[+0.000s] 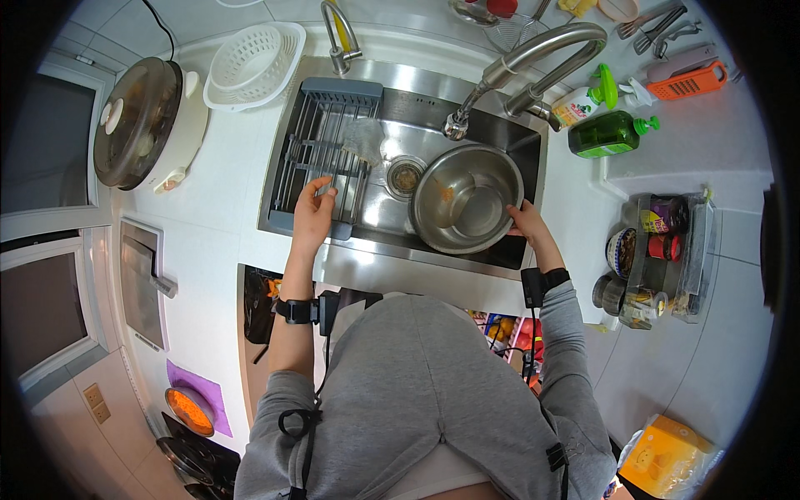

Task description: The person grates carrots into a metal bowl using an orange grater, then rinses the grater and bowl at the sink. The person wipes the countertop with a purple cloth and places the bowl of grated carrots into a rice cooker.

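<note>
A stainless steel bowl (481, 212) sits tilted in the right part of the sink (375, 194), with a small orange-brown residue (445, 192) on its inner wall. My right hand (530, 224) grips the bowl's right rim, thumb on the inside. Over the left of the sink, my left hand (315, 209) holds nothing, its fingers apart above the metal drying rack (322, 153). A greyish cloth or scrubbing pad (362, 140) lies at the rack's right side. Between rack and bowl is the round drain (405, 177). The tall pull-down faucet (494, 78) hangs above the bowl; no water stream shows.
White plastic baskets (250, 65) and a lidded electric cooker (150, 125) stand left of the sink. A cleaver (150, 265) rests on a cutting board (140, 312). Pump bottles, including a green one (603, 134), stand right. A bowl of orange shreds (189, 410) sits lower left.
</note>
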### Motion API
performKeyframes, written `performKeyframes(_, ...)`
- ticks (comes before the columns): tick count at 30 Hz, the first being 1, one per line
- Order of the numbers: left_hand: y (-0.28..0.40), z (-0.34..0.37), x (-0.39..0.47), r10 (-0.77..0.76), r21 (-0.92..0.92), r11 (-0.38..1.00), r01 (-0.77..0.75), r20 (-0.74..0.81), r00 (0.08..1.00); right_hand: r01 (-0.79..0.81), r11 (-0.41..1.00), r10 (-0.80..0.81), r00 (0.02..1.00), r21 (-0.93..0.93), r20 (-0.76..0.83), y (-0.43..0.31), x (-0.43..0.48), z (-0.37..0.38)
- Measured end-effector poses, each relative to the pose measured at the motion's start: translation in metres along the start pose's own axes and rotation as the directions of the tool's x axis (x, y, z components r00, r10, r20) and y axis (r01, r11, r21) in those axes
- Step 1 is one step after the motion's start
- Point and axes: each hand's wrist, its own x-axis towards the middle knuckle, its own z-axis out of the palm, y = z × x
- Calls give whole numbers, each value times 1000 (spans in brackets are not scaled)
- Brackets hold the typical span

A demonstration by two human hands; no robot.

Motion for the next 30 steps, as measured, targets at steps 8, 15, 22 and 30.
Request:
performKeyframes(8, -1, 1, 2, 4, -23, 1000, -4, 14, 1000, -4, 999, 4, 1000, -33, -12, -3, -3, 2)
performKeyframes(15, -3, 1, 3, -3, 1, 1000, 3, 21, 1000, 16, 1000, -16, 1000, -22, 9, -1, -3, 1)
performKeyframes(22, -4, 2, 1, 14, -15, 1000, -14, 14, 1000, 2, 1000, -2, 1000, 0, -16, -3, -4, 2)
performKeyframes(30, -45, 26, 25, 135, 238, 960, -148, 71, 988, 29, 1000, -29, 999, -1, 12, -1, 0, 3)
